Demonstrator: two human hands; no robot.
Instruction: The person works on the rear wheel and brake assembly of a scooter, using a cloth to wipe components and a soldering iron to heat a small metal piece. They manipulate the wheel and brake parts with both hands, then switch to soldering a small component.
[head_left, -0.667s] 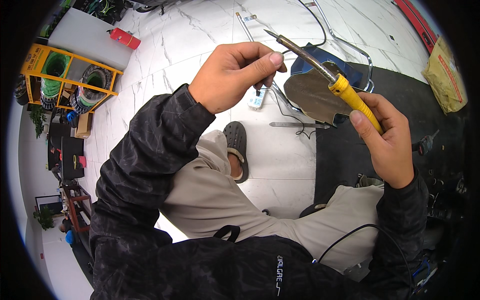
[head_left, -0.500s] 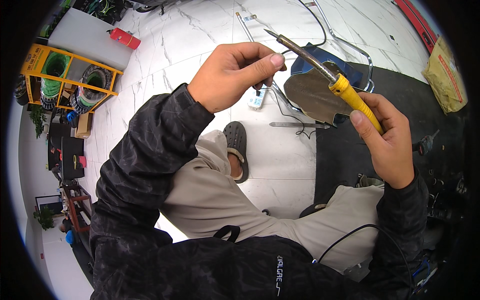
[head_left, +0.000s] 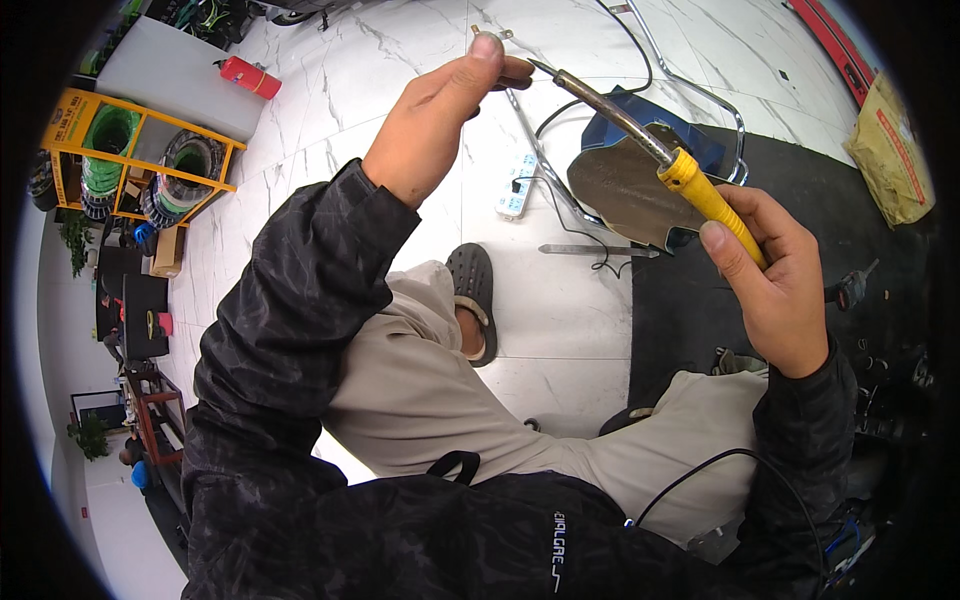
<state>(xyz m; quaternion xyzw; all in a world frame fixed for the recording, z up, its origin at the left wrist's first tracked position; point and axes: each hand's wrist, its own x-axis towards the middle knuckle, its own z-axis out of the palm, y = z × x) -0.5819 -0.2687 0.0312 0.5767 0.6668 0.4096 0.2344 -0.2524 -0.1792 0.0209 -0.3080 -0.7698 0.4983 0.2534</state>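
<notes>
A soldering iron (head_left: pixel 712 205) with a yellow handle and a dark metal shaft is gripped in my right hand (head_left: pixel 785 285). It slants up and to the left, its pointed tip uppermost. Close by that tip is my left hand (head_left: pixel 430 120), with the thumb raised apart from the fingers. Those fingers reach toward the tip; whether they touch it I cannot tell. Nothing shows in the left hand, though part of the fingers is hidden. Beyond the iron lies a blue piece with a brownish inner face (head_left: pixel 630 180), partly covered by the shaft.
On the marble-look floor are a white power strip (head_left: pixel 517 190), a flat metal bar (head_left: pixel 590 250) and a bent chrome tube frame (head_left: pixel 690 85). A black mat (head_left: pixel 680 310) spreads to the right, near a yellow sack (head_left: pixel 893 155). At left stand an orange rack (head_left: pixel 140 150) and a fire extinguisher (head_left: pixel 248 77).
My left hand has moved up and left from beside the iron's shaft to its tip, and its thumb has lifted away from the fingers. The right hand and iron stay put.
</notes>
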